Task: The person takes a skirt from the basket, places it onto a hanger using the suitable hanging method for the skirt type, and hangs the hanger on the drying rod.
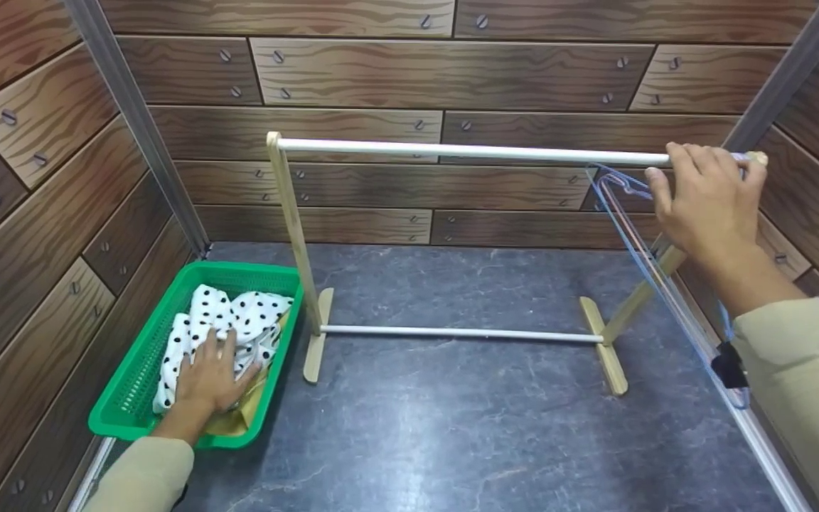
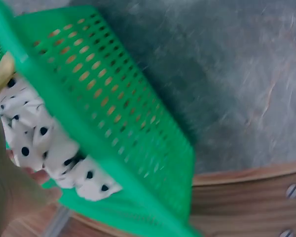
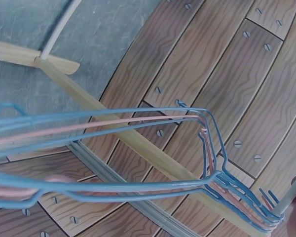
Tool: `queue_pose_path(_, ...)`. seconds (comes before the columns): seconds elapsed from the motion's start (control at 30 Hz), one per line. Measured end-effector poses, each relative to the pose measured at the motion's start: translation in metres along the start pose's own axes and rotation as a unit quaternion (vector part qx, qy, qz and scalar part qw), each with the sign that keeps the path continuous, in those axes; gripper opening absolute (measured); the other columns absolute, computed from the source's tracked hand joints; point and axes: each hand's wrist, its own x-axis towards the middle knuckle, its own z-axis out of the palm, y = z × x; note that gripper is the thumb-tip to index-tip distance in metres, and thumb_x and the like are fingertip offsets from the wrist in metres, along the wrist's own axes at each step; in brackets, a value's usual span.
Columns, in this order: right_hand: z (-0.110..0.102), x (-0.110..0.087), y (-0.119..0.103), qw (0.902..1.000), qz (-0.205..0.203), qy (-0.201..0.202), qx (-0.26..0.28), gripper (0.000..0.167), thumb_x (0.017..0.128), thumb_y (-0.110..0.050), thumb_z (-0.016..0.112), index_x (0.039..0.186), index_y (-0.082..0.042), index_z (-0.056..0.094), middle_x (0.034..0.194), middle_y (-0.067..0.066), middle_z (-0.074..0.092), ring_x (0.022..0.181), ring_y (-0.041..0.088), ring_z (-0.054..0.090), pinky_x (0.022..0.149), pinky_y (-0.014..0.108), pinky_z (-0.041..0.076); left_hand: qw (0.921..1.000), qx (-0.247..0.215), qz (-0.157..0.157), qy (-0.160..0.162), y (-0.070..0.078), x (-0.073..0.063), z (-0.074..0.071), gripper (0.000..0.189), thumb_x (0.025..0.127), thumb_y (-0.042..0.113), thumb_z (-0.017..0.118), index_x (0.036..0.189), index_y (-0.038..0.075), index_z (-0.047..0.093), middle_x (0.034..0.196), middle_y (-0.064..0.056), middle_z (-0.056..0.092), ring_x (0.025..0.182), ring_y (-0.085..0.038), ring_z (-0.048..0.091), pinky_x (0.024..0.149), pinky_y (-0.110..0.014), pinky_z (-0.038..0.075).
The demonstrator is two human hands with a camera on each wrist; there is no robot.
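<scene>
My left hand (image 1: 214, 375) lies with fingers spread on a white cloth with black dots (image 1: 208, 307) inside a green basket (image 1: 100, 418). Mustard-yellow cloth (image 1: 228, 424) shows beneath the dotted one. In the left wrist view, the fingers are beside the dotted cloth (image 2: 42, 143), inside the basket wall. At the right end of a white rail (image 1: 466, 151), my right hand (image 1: 715, 203) grips the rail, fingers over the top. Blue and pink wire hangers (image 1: 640, 245) hang bunched below this hand; their hooks gather round the rail's end in the right wrist view.
The rail belongs to a wooden-legged rack with a lower white bar (image 1: 463, 332) and flat feet (image 1: 605, 355). It stands on a dark marbled floor (image 1: 445, 419). Wood-patterned walls (image 1: 381, 71) with grey metal corner posts (image 1: 143, 121) enclose the space.
</scene>
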Motion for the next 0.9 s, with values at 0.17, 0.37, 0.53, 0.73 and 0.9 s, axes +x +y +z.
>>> queue_pose_path(0.17,0.013,-0.002,-0.002,0.9936,-0.035,0.107,0.007,0.049,0.104,-0.039,0.047,0.127,0.004,0.054,0.124,0.027,0.059,0.12,0.046,0.049,0.105,0.061,0.028,0.9985,0.012,-0.04,-0.034,-0.006,-0.001,0.022,0.087,0.099,0.062,0.039,0.152,-0.006,0.025,0.143,-0.039,0.033,0.131,-0.053,0.037,0.1,-0.071,0.032)
queue_pose_path(0.37,0.018,-0.001,-0.003,0.9817,-0.054,0.181,0.021,0.044,0.102,-0.036,0.053,0.108,0.008,0.057,0.105,0.028,0.062,0.108,0.048,0.054,0.097,0.058,0.04,0.9967,0.029,-0.058,-0.05,-0.003,0.004,0.04,0.068,0.105,0.044,0.038,0.144,-0.01,0.031,0.131,-0.037,0.04,0.123,-0.051,0.04,0.095,-0.07,0.032)
queue_pose_path(0.53,0.018,-0.002,-0.002,0.9801,-0.053,0.189,0.029,0.043,0.102,-0.035,0.053,0.104,0.007,0.056,0.101,0.028,0.062,0.105,0.048,0.054,0.098,0.053,0.04,0.9916,0.063,-0.062,-0.095,0.0,0.007,0.047,0.053,0.104,0.018,0.042,0.142,-0.014,0.027,0.132,-0.039,0.034,0.123,-0.053,0.035,0.095,-0.072,0.03)
queue_pose_path(0.73,0.017,-0.006,0.003,0.982,-0.035,0.183,0.032,0.044,0.102,-0.037,0.053,0.104,0.006,0.055,0.101,0.028,0.059,0.107,0.049,0.052,0.098,0.055,0.04,0.9915,0.062,-0.055,-0.101,0.007,0.011,0.054,0.048,0.104,0.016,0.042,0.14,-0.013,0.029,0.13,-0.038,0.034,0.121,-0.052,0.036,0.095,-0.071,0.03)
queue_pose_path(0.9,0.017,0.0,-0.002,0.9836,-0.032,0.175,0.03,0.044,0.103,-0.038,0.052,0.104,0.006,0.055,0.104,0.028,0.061,0.109,0.049,0.052,0.096,0.057,0.041,0.9939,0.067,-0.047,-0.074,0.001,0.013,0.052,0.038,0.103,0.008,0.043,0.137,-0.009,0.038,0.123,-0.034,0.04,0.114,-0.049,0.041,0.091,-0.065,0.036)
